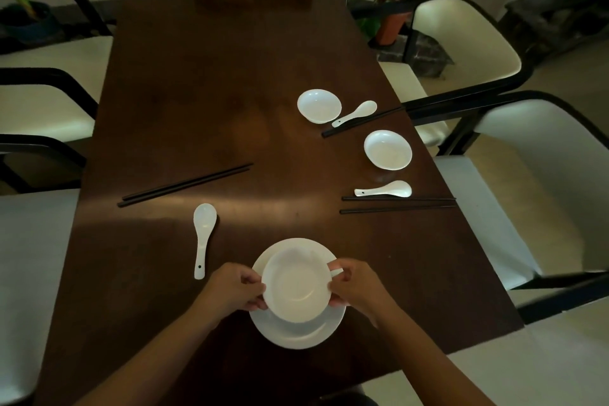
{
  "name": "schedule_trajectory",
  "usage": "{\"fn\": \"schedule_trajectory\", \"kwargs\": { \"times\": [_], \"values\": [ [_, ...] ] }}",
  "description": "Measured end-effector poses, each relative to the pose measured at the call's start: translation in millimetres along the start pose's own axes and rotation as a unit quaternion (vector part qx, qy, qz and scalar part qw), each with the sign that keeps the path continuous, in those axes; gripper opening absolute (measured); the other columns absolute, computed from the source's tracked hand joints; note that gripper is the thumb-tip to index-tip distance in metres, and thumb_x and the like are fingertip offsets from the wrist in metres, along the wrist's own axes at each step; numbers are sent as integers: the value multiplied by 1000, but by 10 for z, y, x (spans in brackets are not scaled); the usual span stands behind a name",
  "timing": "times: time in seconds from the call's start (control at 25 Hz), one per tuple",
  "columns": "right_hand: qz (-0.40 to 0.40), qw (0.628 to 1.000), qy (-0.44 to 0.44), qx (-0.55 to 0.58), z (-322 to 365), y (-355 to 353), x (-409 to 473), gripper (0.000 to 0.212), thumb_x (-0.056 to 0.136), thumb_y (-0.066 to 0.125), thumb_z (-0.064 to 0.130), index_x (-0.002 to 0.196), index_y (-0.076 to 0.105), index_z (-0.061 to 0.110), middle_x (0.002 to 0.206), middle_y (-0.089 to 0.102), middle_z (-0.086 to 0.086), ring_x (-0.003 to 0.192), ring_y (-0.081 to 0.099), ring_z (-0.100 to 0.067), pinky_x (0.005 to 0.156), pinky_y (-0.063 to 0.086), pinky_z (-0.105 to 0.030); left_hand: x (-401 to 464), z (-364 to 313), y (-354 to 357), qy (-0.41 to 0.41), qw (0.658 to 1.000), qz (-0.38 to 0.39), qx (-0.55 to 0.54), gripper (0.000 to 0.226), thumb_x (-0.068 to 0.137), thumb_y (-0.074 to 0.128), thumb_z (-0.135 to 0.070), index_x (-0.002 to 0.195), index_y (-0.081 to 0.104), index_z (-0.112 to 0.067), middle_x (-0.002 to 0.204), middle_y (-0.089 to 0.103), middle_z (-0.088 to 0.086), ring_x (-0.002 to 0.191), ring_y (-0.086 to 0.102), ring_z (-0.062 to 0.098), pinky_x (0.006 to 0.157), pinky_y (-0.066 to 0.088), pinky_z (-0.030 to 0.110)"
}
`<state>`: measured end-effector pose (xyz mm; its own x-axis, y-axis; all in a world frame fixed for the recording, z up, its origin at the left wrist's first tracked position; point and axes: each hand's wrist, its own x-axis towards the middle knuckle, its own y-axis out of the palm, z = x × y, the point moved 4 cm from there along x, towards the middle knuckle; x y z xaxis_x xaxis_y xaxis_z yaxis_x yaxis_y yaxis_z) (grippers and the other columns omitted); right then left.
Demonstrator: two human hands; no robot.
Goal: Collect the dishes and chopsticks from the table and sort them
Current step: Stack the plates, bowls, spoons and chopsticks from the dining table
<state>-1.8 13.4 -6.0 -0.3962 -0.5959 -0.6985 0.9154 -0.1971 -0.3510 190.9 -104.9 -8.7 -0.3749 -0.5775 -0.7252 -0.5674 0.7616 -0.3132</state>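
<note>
Tabletop (230, 92), both hands around bowl (296, 287)

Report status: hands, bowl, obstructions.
Left hand and right hand grip bowl over plate. Nothing obstructing.

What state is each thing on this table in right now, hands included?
Large bowl: empty, gripped at both sides over the plate.
Plate: flat on the table, under the bowl.
Left hand: gripping the bowl's rim.
Right hand: gripping the bowl's rim.
Two small bowls: upright, empty.
Three spoons: lying loose.
Three chopstick pairs: lying flat, uncollected.
</note>
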Motion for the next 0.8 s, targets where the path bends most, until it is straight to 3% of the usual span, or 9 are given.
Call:
{"fn": "schedule_trajectory", "kwargs": {
  "times": [0.24, 0.4, 0.52, 0.64, 0.8],
  "values": [
    [8, 1000, 8, 16, -30, 2, -16, 23, 83, 61, 4, 104, 65, 12, 91, 70, -8, 77, 72, -19, 71, 59, -26, -26, -37, -16, -3, 1000, 12, -9, 5, 81, 67, -8, 78, 67, -11, 76, 73, 8, 61, 72, 12, 55, 56, 18],
    [23, 998, 16, 50, 1, -38, -60, 23, 83, 60, 1, 104, 65, 6, 93, 68, -14, 74, 70, -19, 63, 59, -23, -47, -71, -56, -32, 999, 22, -10, 4, 84, 65, -13, 82, 66, -10, 79, 72, 8, 62, 71, 12, 52, 55, 19],
    [21, 997, 9, 76, 149, -292, -30, 18, 85, 59, 1, 102, 64, 6, 85, 67, -8, 70, 68, -14, 58, 56, -18, 44, -334, -213, -7, 999, -35, 15, 11, 88, 60, -22, 83, 65, -14, 82, 71, 6, 70, 70, 16, 57, 53, 22],
    [-33, 993, -16, 117, 393, -825, 135, 13, 88, 56, 2, 99, 62, 5, 82, 65, -8, 69, 65, -15, 56, 55, -20, 190, -938, -269, 73, 994, -79, -29, 12, 90, 54, -22, 88, 65, -17, 79, 69, 0, 68, 66, 13, 59, 51, 21],
    [-146, 972, -44, 177, 677, -1666, 560, 15, 86, 58, 2, 100, 62, 0, 88, 65, -16, 68, 65, -20, 61, 54, -29, 505, -1868, -35, 131, 986, -58, -86, 13, 91, 55, -24, 96, 61, -14, 83, 67, 2, 70, 65, 15, 66, 49, 26]
  ]
}}
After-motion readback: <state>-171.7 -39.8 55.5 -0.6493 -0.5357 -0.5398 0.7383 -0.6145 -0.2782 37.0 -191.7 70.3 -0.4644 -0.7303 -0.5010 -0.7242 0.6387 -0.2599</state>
